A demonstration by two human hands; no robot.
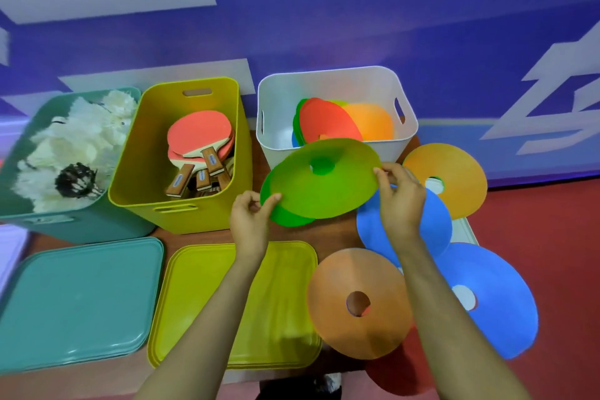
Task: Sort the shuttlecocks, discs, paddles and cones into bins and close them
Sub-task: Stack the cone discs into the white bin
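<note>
A green disc cone point(324, 182) is held up just in front of the white bin point(328, 79). My left hand point(251, 217) pinches its left edge and my right hand point(401, 195) pinches its right edge. A second green cone point(285, 216) shows under it. The white bin holds red, orange, green and blue cones. On the table lie an orange cone point(451, 178), two blue cones point(431, 221) point(493, 295) and a paler orange cone point(357, 299). The yellow bin point(181, 208) holds paddles point(198, 136). The teal bin point(81, 224) holds shuttlecocks point(78, 140).
A teal lid point(78, 299) and a yellow lid point(279, 302) lie flat along the table's near edge. A white lid point(464, 230) shows partly under the blue cones at the right. Red floor lies to the right, a blue wall behind.
</note>
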